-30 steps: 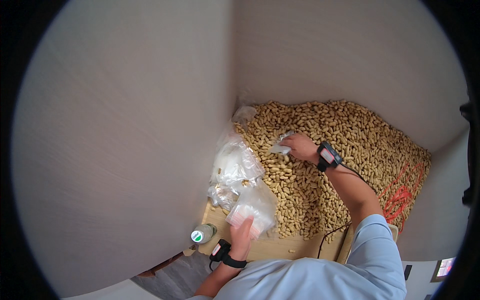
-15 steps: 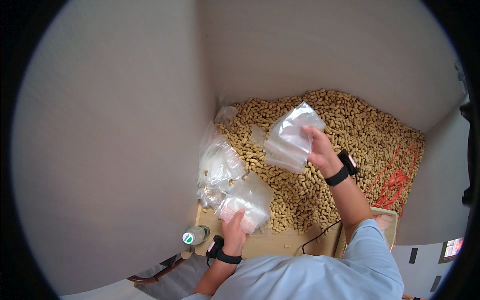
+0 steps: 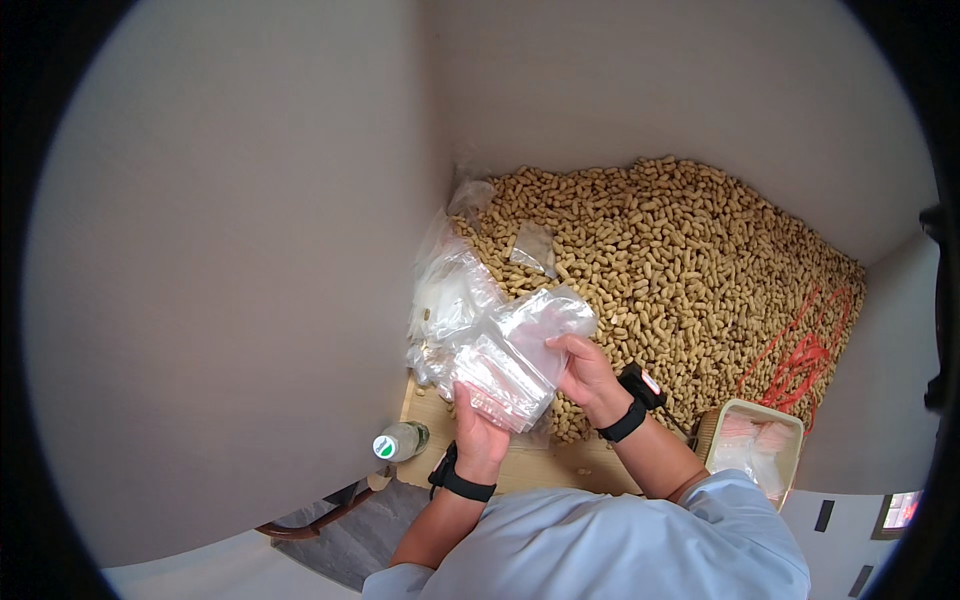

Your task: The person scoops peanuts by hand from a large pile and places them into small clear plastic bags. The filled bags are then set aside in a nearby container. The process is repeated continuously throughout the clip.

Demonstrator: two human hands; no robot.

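My left hand (image 3: 480,437) grips a stack of clear zip bags (image 3: 492,378) by its near edge, thumb on top. My right hand (image 3: 587,378) pinches another clear plastic bag (image 3: 548,322) that overlaps the right side of the stack. Whether the right hand has one bag or more, I cannot tell. Both hands are over the near edge of a large heap of unshelled peanuts (image 3: 690,270). Just left of them lies a crumpled pile of clear plastic bags (image 3: 448,290). A small clear packet (image 3: 533,247) rests on the peanuts farther off.
Grey panels (image 3: 640,80) wall in the table (image 3: 430,430) at the left, back and right. A bottle (image 3: 402,441) lies tilted at the near left. At the near right sits a cream basket (image 3: 797,425) with plastic bags inside; red cord (image 3: 800,360) is tangled behind it.
My right hand has come left and nearer with its bag, which now meets the stack in my left hand. The left hand has shifted slightly. The basket has come more into view.
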